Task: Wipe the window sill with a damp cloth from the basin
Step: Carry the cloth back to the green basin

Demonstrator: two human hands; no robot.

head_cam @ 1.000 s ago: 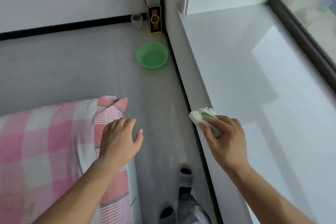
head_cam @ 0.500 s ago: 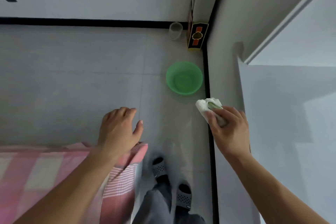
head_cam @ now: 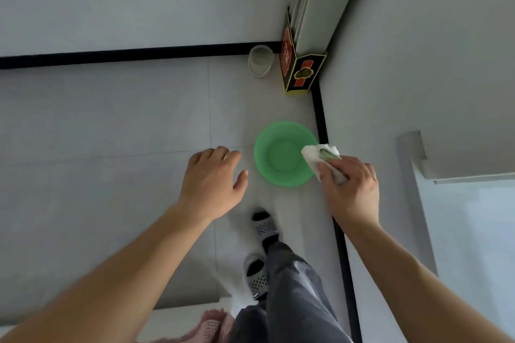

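A: What is cut off or hard to read here?

B: The window sill (head_cam: 471, 245) shows only as a pale slab at the right edge of the frame, running out of view. At the bottom centre a scrap of pink fabric (head_cam: 214, 326) is cut by the frame edge. The print on the dark box (head_cam: 299, 72), standing in the corner at upper centre, is too small to make out.

A: And the cloth?

B: The right hand (head_cam: 352, 192), right of centre, is clenched around the white cloth (head_cam: 320, 157); much of it is buried under the fingers, and a bunched end with a green patch pokes out over the right rim of the basin (head_cam: 281, 154). Whether it is wet, I cannot tell.

A: What is in the containers?

B: The green basin sits on the floor at centre frame; I cannot tell whether it holds water. The clear cup (head_cam: 260, 60), just left of the box, looks see-through, contents unclear.

A: The other hand?

B: The left hand (head_cam: 213, 184), just left of the basin, hangs open, fingers loosely spread, holding nothing. Two grey slippers (head_cam: 264, 227) show below.
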